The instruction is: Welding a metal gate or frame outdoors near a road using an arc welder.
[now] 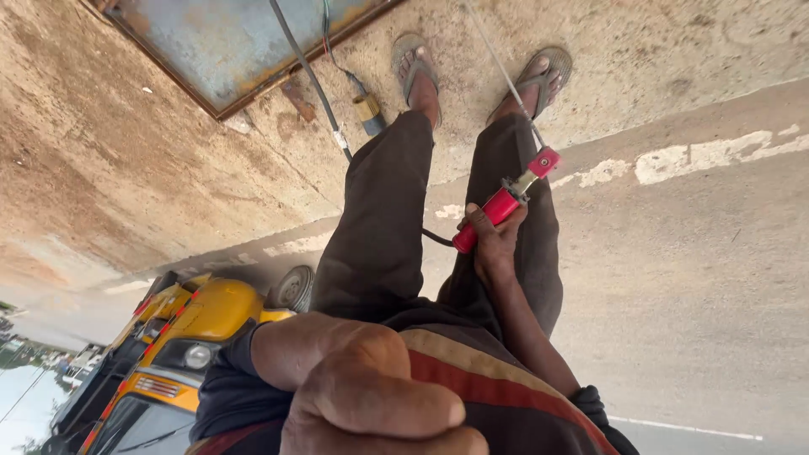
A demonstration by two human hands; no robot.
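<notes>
My right hand (493, 246) grips a red-handled welding electrode holder (499, 206) in front of my right thigh. A thin metal rod (499, 61) sticks out of its red tip and runs toward my sandalled feet (545, 74). A dark cable (313, 82) leads away from the holder, behind my legs, toward the top of the view. My left hand (364, 403) is a closed fist very near the camera, thumb on top, and nothing shows in it. I wear dark trousers and a striped shirt.
A rusty-framed metal sheet (227, 42) lies on the sandy ground at the top left, with a brass-coloured cable connector (368, 110) beside it. A yellow three-wheeled vehicle (181, 337) stands at the lower left. Worn white paint (699, 156) marks the grey road on the right.
</notes>
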